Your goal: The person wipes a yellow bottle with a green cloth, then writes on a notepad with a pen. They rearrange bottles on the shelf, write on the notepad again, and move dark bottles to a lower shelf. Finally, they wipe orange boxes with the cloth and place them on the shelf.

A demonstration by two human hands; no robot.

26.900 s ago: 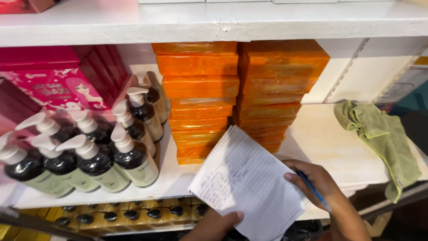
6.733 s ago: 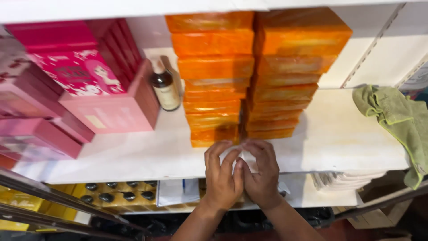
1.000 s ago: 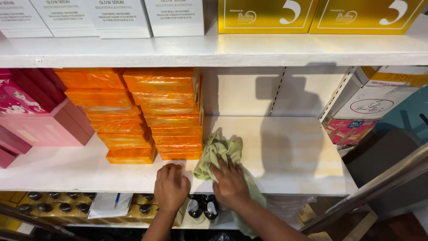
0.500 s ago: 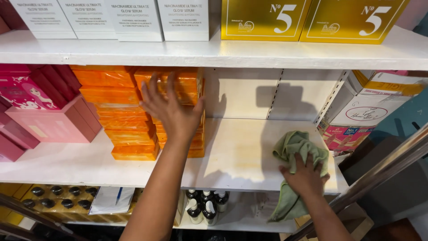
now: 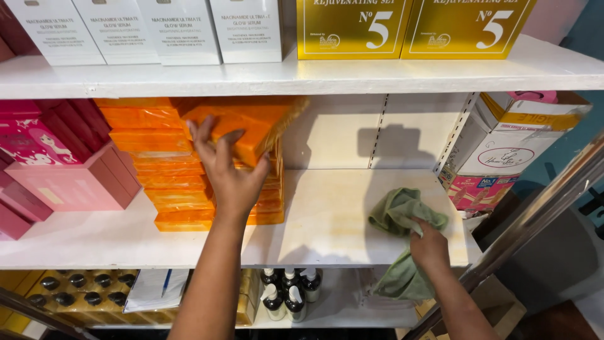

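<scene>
Low right in the frame, the right hand [image 5: 430, 244] clutches a green cloth [image 5: 401, 217] at the shelf [image 5: 333, 220] edge, part of it hanging below. Left of centre, the left hand [image 5: 229, 170] grips a tilted orange pack [image 5: 251, 123] atop the right orange stack [image 5: 267, 201]. Pink boxes [image 5: 56, 164] sit far left.

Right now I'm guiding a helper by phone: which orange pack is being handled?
Look at the middle white shelf, where two stacks of orange wrapped packs stand beside pink boxes. The top pack of the right stack is under the left hand. It alone sits tilted and askew; the others lie flat.
</scene>
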